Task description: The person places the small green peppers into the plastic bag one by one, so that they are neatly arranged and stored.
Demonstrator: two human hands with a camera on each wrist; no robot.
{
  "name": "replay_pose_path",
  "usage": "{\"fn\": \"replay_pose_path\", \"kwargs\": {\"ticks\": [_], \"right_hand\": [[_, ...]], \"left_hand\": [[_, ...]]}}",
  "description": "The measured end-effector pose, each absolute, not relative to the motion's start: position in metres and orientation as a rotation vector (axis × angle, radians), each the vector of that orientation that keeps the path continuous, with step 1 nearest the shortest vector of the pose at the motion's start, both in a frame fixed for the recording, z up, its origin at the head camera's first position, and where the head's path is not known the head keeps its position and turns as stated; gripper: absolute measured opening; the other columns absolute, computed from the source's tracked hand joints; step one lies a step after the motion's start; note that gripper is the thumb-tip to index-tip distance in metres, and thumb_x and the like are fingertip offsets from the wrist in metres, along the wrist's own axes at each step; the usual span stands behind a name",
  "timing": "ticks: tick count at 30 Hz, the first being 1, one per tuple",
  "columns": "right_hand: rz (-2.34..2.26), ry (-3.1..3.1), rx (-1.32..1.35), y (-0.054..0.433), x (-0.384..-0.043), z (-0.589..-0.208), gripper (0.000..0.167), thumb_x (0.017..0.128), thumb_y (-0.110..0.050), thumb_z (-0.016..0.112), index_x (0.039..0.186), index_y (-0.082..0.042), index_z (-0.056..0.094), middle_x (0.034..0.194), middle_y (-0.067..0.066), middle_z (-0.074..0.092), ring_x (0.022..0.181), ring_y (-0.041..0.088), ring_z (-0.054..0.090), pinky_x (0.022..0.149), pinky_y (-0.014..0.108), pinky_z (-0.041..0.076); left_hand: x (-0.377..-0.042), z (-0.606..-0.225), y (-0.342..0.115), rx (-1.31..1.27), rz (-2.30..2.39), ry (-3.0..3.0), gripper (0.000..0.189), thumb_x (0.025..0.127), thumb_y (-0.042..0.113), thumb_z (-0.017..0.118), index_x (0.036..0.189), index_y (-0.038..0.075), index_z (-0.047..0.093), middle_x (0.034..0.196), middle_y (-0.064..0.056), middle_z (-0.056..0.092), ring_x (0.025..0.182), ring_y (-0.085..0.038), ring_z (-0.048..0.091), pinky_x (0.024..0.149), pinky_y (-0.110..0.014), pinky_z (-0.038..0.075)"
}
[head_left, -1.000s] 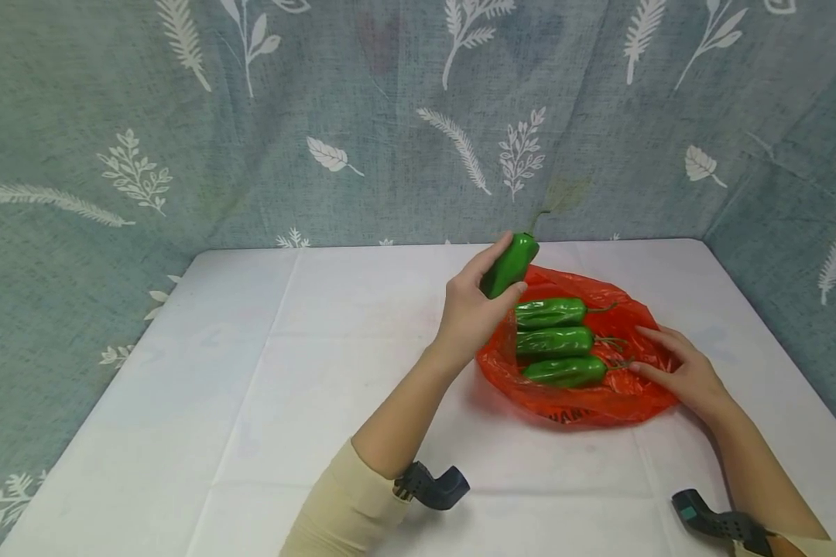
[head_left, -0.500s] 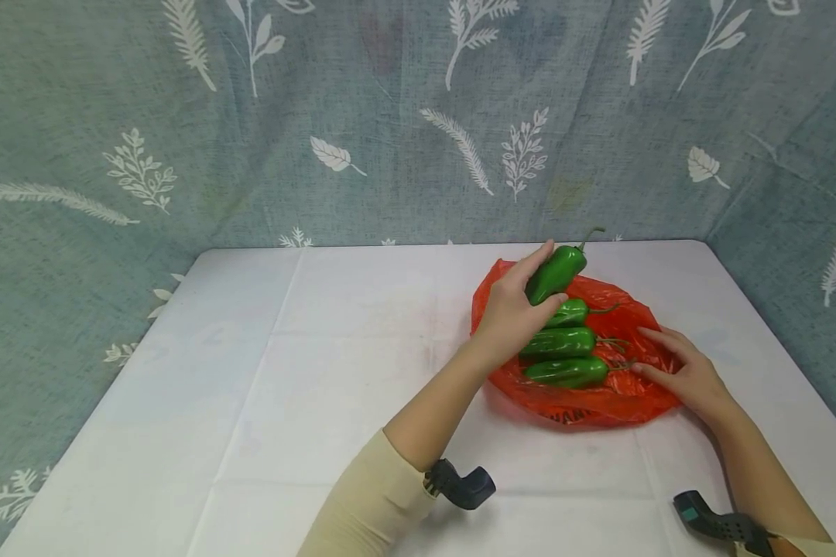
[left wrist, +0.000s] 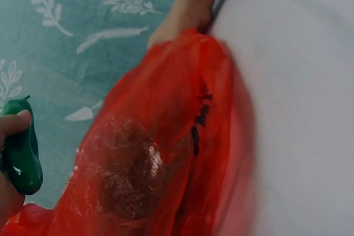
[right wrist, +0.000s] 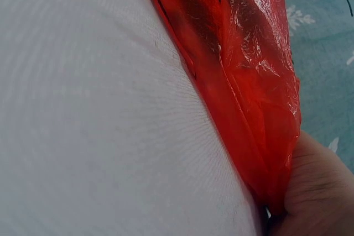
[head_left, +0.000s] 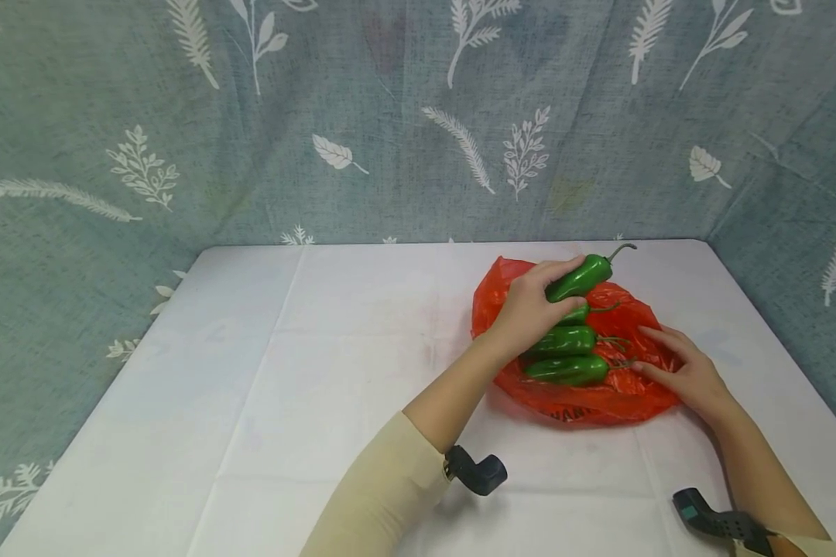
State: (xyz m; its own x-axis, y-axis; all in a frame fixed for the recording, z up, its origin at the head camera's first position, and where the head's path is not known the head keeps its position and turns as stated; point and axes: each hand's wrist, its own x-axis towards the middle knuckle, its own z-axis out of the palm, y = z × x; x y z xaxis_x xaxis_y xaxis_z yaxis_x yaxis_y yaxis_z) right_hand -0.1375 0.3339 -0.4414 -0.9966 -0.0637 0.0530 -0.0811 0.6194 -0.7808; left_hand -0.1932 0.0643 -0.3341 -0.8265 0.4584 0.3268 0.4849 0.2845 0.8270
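Note:
In the head view my left hand (head_left: 535,303) grips a long green pepper (head_left: 581,278) between thumb and fingers, its curved stem pointing right. This pepper is above the mouth of a red plastic bag (head_left: 592,408). Inside the bag lie three more green peppers (head_left: 570,370) side by side; my left hand partly covers them. My right hand (head_left: 693,377) holds the bag's right rim, fingers and thumb reaching over the edge and spread apart. The left wrist view shows the gripped pepper (left wrist: 23,156) beside the bag's crinkled side (left wrist: 166,153).
A white cloth covers the table (head_left: 334,371) under the bag. Behind and at both sides hangs a grey-green curtain (head_left: 390,131) with white leaf prints. A dark camera mount (head_left: 477,470) sits on my left wrist, another camera mount (head_left: 721,520) on my right.
My left hand has carried the green pepper rightward and slightly down, from the bag's left edge to over its mouth. The right hand and the bag's right side have stayed still.

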Motion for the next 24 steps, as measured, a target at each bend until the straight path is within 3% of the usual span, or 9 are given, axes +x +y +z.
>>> {"fn": "replay_pose_path", "kwargs": {"ticks": [9,24], "right_hand": [[1.353,-2.81,0.122,0.332,-0.138,-0.442,0.067,0.088,-0.025,0.067,0.144,-0.004,0.036,0.148,0.029,0.023,0.133,0.052,0.018,0.093,0.073,0.028],[1.355,-2.819,0.126,0.333,-0.139,-0.44,0.068,0.088,-0.025,0.067,0.144,-0.005,0.035,0.148,0.029,0.023,0.133,0.053,0.018,0.095,0.074,0.025]], "left_hand": [[-0.199,-0.342,0.069,-0.859,-1.538,-2.643,0.05,0.082,0.009,0.073,0.13,0.014,0.059,0.126,-0.002,0.059,0.107,-0.01,0.055,0.085,-0.012,0.044],[-0.204,-0.359,0.061,-0.86,-1.358,-2.831,0.051,0.085,0.009,0.07,0.133,0.017,0.057,0.132,0.001,0.057,0.12,-0.011,0.051,0.096,-0.017,0.042]]}}
